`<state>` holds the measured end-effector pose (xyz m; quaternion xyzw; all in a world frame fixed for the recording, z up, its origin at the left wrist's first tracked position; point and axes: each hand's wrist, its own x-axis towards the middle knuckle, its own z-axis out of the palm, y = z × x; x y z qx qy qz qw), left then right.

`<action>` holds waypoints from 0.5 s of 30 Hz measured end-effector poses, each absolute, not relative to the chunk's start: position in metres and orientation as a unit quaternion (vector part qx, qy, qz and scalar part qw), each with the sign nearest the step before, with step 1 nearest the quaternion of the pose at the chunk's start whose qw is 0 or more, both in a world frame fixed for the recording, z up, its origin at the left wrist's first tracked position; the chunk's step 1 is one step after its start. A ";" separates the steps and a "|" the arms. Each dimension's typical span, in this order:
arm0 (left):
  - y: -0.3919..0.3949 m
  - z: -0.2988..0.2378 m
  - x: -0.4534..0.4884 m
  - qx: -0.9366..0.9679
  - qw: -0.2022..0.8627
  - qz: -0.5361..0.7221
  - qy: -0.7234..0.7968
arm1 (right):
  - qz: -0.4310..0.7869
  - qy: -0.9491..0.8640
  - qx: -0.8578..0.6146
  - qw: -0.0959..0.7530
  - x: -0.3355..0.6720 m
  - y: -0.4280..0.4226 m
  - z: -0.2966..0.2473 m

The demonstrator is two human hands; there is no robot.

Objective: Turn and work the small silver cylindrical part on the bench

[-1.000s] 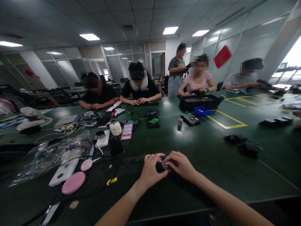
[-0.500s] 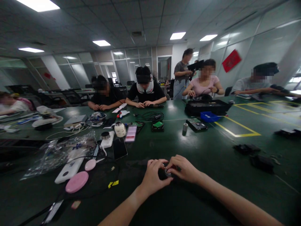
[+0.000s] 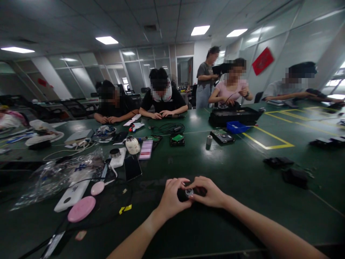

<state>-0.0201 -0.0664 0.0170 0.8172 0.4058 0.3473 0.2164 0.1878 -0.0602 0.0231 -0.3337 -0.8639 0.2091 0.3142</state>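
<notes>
Both my hands meet over the green table point(image 3: 215, 223), close in front of me. My left hand point(image 3: 172, 198) curls round the left side of a small black part point(image 3: 185, 194) with a silvery round piece on top. My right hand point(image 3: 210, 192) pinches the same part from the right, fingers closed on it. The part rests on or just above the table; most of it is hidden by my fingers.
To the left lie a pink round disc point(image 3: 81, 214), a white device point(image 3: 71, 194), a clear plastic bag point(image 3: 56, 174), a dark phone point(image 3: 132, 167) and cables. Small black parts point(image 3: 295, 177) sit to the right. Several people work at the table's far side, near a black case point(image 3: 234, 116).
My hands stay together on the small black part, with only slight finger shifts. The view has swung a little, first right then back left.
</notes>
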 end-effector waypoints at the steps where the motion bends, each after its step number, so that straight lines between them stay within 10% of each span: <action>1: -0.066 0.017 -0.020 0.819 0.213 0.350 0.403 | 0.210 -0.857 -0.344 0.321 0.189 -0.060 0.023; 15: -0.066 0.010 -0.019 0.821 0.214 0.343 0.403 | 0.262 -0.850 -0.347 0.298 0.184 -0.070 0.020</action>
